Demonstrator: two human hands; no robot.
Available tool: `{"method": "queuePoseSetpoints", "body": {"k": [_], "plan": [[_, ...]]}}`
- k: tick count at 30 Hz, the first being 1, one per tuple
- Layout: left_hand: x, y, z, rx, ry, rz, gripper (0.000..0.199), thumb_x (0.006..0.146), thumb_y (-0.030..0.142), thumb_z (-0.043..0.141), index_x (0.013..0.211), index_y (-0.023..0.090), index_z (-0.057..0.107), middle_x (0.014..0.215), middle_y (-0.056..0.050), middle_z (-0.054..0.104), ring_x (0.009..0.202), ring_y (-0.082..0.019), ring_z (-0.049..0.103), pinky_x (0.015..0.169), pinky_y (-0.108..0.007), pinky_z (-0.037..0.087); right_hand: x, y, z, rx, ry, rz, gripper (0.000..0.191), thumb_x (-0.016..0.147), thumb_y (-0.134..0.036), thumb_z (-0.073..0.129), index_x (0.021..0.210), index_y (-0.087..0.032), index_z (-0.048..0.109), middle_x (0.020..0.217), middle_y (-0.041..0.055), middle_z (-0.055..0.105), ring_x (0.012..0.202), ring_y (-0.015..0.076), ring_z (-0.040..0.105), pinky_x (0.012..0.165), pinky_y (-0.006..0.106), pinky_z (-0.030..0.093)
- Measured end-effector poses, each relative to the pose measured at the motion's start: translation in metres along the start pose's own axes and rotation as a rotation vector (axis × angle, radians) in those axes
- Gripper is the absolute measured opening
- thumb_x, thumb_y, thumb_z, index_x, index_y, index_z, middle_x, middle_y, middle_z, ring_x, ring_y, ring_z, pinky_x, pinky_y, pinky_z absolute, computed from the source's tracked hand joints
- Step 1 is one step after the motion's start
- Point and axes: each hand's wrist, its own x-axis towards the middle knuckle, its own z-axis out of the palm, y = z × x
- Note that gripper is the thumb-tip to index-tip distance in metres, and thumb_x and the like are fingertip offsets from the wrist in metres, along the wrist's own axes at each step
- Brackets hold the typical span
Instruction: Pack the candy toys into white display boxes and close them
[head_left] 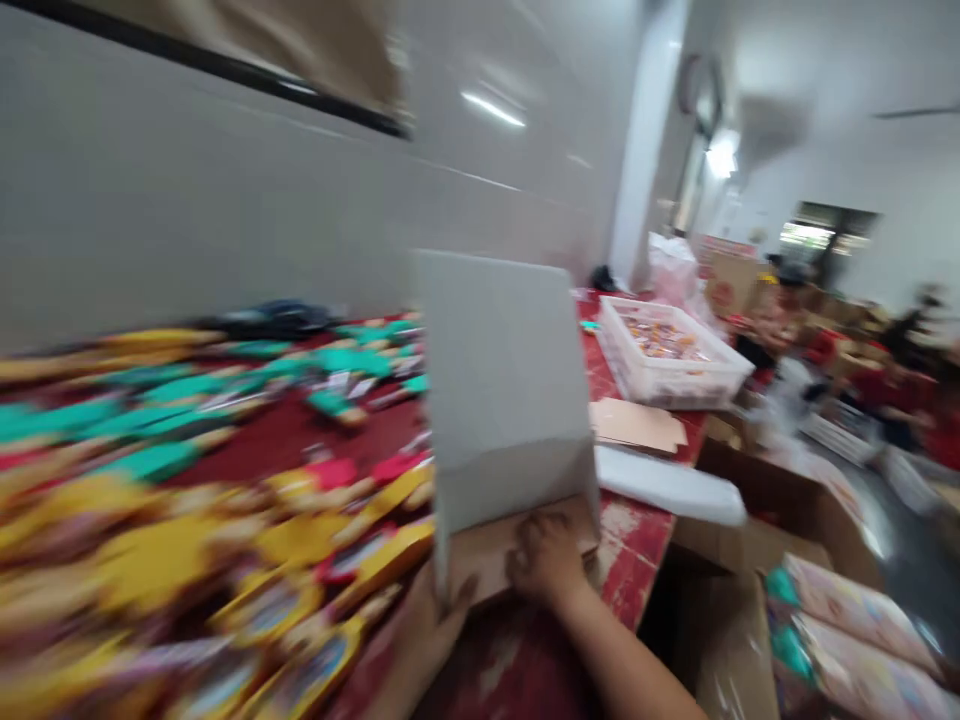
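Observation:
An open box (510, 370) with a pale grey inner side stands on the red table, its tall panel upright and a brown part low inside it. My left hand (439, 615) is at the box's lower left edge, thumb on the front and the other fingers hidden behind the side, gripping it. My right hand (551, 555) lies in the lower part of the box, fingers bent against the brown surface; whether they hold anything is hidden. The picture is blurred by motion.
Many yellow items (157, 560) and green items (180, 390) cover the red table (277, 445) at left. A white crate (675, 385) of small packets, pink card sheets (637, 425) and a white package (667, 485) lie right. Cardboard boxes (739, 610) stand beside the table; people sit farther back.

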Motion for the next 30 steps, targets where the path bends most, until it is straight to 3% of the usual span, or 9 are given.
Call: {"method": "queuePoseSetpoints", "body": {"k": [4, 10, 13, 16, 19, 22, 25, 28, 30], "plan": [[0.002, 0.012, 0.005, -0.098, 0.064, 0.016, 0.067, 0.076, 0.045, 0.047, 0.128, 0.003, 0.04, 0.128, -0.02, 0.051, 0.122, -0.027, 0.048, 0.106, -0.038, 0.039, 0.003, 0.017, 0.009, 0.036, 0.018, -0.109, 0.037, 0.087, -0.029, 0.035, 0.107, -0.009, 0.059, 0.104, 0.0222, 0.063, 0.099, 0.0337, 0.057, 0.086, 0.052, 0.042], [0.002, 0.011, -0.001, -0.098, 0.133, 0.013, 0.079, 0.063, 0.017, 0.047, 0.139, 0.005, 0.029, 0.142, -0.016, 0.037, 0.132, -0.023, 0.035, 0.112, -0.04, 0.03, 0.013, 0.034, 0.025, -0.061, 0.093, -0.182, 0.047, 0.09, -0.046, 0.035, 0.113, -0.012, 0.059, 0.114, 0.015, 0.063, 0.103, 0.0299, 0.057, 0.088, 0.043, 0.042], [-0.001, 0.023, -0.024, -0.01, 0.133, 0.089, 0.077, 0.065, 0.013, 0.046, 0.14, 0.013, 0.029, 0.145, -0.01, 0.034, 0.134, -0.018, 0.031, 0.112, -0.033, 0.029, 0.005, 0.036, 0.025, -0.088, 0.132, -0.178, 0.051, 0.091, -0.049, 0.034, 0.112, -0.011, 0.061, 0.112, 0.0145, 0.064, 0.103, 0.0293, 0.057, 0.087, 0.042, 0.042], [0.009, 0.026, -0.057, 0.174, 0.19, 0.035, 0.064, 0.075, 0.018, 0.049, 0.138, 0.02, 0.036, 0.146, -0.01, 0.031, 0.137, -0.026, 0.023, 0.116, -0.043, 0.019, 0.002, 0.037, 0.022, -0.068, 0.131, -0.163, 0.054, 0.091, -0.052, 0.033, 0.11, -0.011, 0.061, 0.112, 0.0155, 0.064, 0.104, 0.0297, 0.056, 0.087, 0.042, 0.042], [0.018, 0.017, -0.081, 0.357, 0.168, -0.069, 0.061, 0.075, 0.019, 0.059, 0.133, 0.014, 0.044, 0.135, -0.02, 0.043, 0.129, -0.038, 0.033, 0.111, -0.056, 0.018, 0.001, 0.039, 0.02, -0.035, 0.122, -0.162, 0.054, 0.091, -0.053, 0.033, 0.11, -0.012, 0.062, 0.114, 0.0157, 0.063, 0.106, 0.0295, 0.056, 0.088, 0.042, 0.043], [0.017, 0.013, -0.092, 0.47, 0.095, -0.104, 0.062, 0.07, 0.016, 0.067, 0.13, 0.012, 0.048, 0.113, -0.021, 0.058, 0.11, -0.037, 0.052, 0.105, -0.055, 0.026, 0.001, 0.04, 0.022, -0.029, 0.108, -0.163, 0.054, 0.09, -0.055, 0.035, 0.11, -0.013, 0.062, 0.112, 0.0153, 0.064, 0.105, 0.029, 0.058, 0.087, 0.041, 0.044], [0.013, 0.02, -0.099, 0.525, 0.065, -0.108, 0.055, 0.07, 0.022, 0.071, 0.122, 0.014, 0.055, 0.111, -0.019, 0.06, 0.107, -0.037, 0.054, 0.103, -0.054, 0.028, 0.002, 0.041, 0.022, 0.008, 0.095, -0.169, 0.056, 0.088, -0.058, 0.037, 0.11, -0.013, 0.063, 0.11, 0.0147, 0.066, 0.103, 0.0295, 0.06, 0.085, 0.042, 0.047], [0.02, 0.029, -0.106, 0.538, 0.044, -0.092, 0.037, 0.076, 0.041, 0.066, 0.104, 0.017, 0.065, 0.103, -0.016, 0.064, 0.104, -0.037, 0.055, 0.098, -0.055, 0.033, 0.001, 0.047, 0.005, 0.115, 0.124, -0.174, 0.059, 0.086, -0.065, 0.036, 0.103, -0.017, 0.066, 0.109, 0.0149, 0.066, 0.104, 0.0311, 0.059, 0.086, 0.046, 0.049], [0.033, 0.028, -0.109, 0.541, 0.046, -0.092, 0.028, 0.084, 0.038, 0.054, 0.095, 0.016, 0.068, 0.097, -0.016, 0.066, 0.1, -0.035, 0.057, 0.093, -0.052, 0.037, 0.0, 0.057, -0.019, 0.168, 0.177, -0.114, 0.053, 0.084, -0.065, 0.041, 0.102, -0.021, 0.066, 0.111, 0.0134, 0.064, 0.109, 0.0309, 0.057, 0.086, 0.047, 0.05]]}}
